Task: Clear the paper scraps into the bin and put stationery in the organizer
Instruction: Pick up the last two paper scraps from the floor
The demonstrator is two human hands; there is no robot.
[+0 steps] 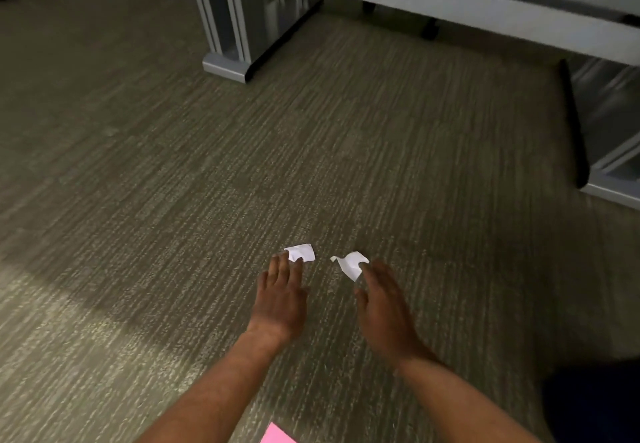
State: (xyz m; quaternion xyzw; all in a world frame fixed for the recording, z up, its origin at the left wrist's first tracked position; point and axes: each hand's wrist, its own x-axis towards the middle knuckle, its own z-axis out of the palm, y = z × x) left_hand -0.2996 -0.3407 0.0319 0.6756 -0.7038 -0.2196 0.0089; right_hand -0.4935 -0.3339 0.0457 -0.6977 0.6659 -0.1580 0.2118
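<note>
Striped gray carpet (173, 200) lies under my hands, both stretched out loose and holding nothing, with one white paper scrap (302, 252) right at the front of my left hand (280, 300) and the other paper scrap (351, 264) just ahead of my right hand (384, 311).

Head-worn view, downward over carpet (166, 172)

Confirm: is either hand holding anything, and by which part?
Nothing held: left hand reaches the near edge of the left scrap, right hand is beside the right scrap; both hands open.
</note>
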